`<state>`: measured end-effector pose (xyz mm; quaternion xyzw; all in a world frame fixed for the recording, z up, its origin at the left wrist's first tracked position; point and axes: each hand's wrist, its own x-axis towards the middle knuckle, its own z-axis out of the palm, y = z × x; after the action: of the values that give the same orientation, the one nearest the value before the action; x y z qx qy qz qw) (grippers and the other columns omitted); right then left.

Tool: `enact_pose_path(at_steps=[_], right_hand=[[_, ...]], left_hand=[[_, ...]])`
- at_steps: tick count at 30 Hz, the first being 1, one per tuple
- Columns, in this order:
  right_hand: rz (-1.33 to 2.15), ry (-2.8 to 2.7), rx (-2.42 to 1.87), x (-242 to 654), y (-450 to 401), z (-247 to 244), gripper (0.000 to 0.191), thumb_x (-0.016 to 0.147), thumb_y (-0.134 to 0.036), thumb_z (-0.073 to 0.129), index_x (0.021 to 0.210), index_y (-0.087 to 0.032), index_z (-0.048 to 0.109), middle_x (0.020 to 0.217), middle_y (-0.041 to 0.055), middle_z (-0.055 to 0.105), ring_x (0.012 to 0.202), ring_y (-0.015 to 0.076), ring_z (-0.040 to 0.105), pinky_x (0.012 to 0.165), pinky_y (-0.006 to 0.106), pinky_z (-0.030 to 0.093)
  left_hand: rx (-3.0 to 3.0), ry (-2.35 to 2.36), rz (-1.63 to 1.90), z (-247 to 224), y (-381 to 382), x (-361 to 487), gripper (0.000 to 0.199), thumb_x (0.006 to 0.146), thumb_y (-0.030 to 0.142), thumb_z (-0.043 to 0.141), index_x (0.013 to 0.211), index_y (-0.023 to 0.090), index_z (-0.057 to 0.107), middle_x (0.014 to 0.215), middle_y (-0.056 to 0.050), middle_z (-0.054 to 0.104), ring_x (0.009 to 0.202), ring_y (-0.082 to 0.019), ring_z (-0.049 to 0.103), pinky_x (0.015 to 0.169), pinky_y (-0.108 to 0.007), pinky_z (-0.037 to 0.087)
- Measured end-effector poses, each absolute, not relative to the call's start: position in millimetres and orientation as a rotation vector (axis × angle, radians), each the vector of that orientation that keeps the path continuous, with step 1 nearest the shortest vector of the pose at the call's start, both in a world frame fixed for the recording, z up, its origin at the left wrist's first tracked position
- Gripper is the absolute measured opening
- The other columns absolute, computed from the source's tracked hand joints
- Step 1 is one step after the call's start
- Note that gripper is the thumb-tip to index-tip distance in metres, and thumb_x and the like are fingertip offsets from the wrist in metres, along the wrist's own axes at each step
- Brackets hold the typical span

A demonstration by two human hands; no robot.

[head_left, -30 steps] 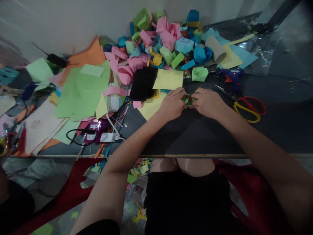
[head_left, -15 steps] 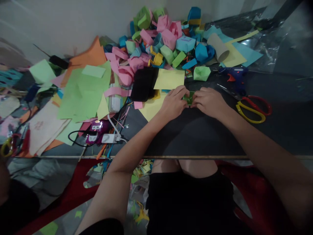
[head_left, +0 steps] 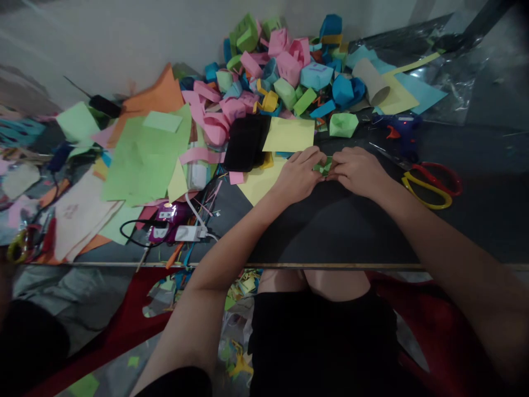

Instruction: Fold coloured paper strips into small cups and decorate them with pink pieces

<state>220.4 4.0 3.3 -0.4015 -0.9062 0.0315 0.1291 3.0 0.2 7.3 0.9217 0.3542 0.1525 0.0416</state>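
Observation:
Between my two hands is a small green piece of folded paper [head_left: 324, 167], held low over the dark table. My left hand [head_left: 301, 172] pinches its left side with closed fingers. The fingers of my right hand [head_left: 356, 170] are closed on its right side. Much of the paper is hidden behind the fingers. Just beyond my left hand lies a yellow paper sheet [head_left: 290, 134]. A light green folded paper cup [head_left: 343, 125] sits behind my right hand. Red and yellow handled scissors [head_left: 432, 184] lie to the right.
A heap of folded paper pieces [head_left: 285, 66] rises at the back. A blue glue gun [head_left: 399, 132] is at the right, near a cardboard tube [head_left: 372, 82]. Leftward lie a black phone [head_left: 243, 144], green paper [head_left: 144, 160], and a purple glue gun [head_left: 173, 214] with cables.
The green paper's visible shape has changed; it looks more folded and less flat between my fingers. Both hands stay in nearly the same place, and the whole view has shifted slightly.

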Motion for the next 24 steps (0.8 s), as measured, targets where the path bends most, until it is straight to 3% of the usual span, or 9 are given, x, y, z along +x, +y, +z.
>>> enact_pose_path(at_steps=[4,10,17,20,24], right_hand=[[0.098,-2.607,-1.163,221,2,5,0.034,0.101,-0.035,0.049,0.08,-0.024,0.075,0.089,0.0087,0.069,0.088,0.0263,0.055,0.076,0.04,0.037],[0.074,-2.538,-1.18,224,1,6,0.033,0.1,-0.04,0.053,0.084,-0.025,0.078,0.095,0.009,0.07,0.091,0.0272,0.056,0.079,0.042,0.038],[0.145,-2.583,-1.15,226,4,2,0.031,0.1,-0.037,0.052,0.089,-0.026,0.079,0.092,0.0085,0.069,0.095,0.028,0.057,0.083,0.042,0.038],[0.198,-2.504,-1.13,226,0,1,0.026,0.096,-0.045,0.058,0.096,-0.027,0.078,0.1,0.0078,0.071,0.099,0.0291,0.058,0.088,0.045,0.039],[0.221,-2.32,-1.098,227,-4,-2,0.035,0.094,-0.048,0.057,0.115,-0.026,0.074,0.12,0.0107,0.068,0.109,0.0319,0.059,0.095,0.049,0.041]], left_hand=[[2.812,1.067,0.481,6,1,3,0.024,0.099,0.035,0.057,0.095,0.02,0.075,0.136,-0.01,0.063,0.14,-0.031,0.045,0.113,-0.045,0.043],[2.803,1.052,0.504,4,2,1,0.021,0.099,0.027,0.057,0.092,0.022,0.075,0.129,-0.01,0.065,0.137,-0.03,0.049,0.111,-0.046,0.045],[2.775,1.026,0.57,-5,6,-4,0.023,0.099,0.036,0.059,0.089,0.024,0.076,0.133,-0.008,0.064,0.135,-0.029,0.051,0.115,-0.048,0.042],[2.758,1.052,0.614,-7,7,-6,0.023,0.097,0.043,0.062,0.1,0.025,0.076,0.137,-0.009,0.063,0.136,-0.028,0.05,0.118,-0.048,0.04],[2.738,1.092,0.664,-11,10,-9,0.041,0.088,0.057,0.07,0.114,0.025,0.073,0.146,-0.012,0.057,0.142,-0.032,0.045,0.123,-0.052,0.035]])
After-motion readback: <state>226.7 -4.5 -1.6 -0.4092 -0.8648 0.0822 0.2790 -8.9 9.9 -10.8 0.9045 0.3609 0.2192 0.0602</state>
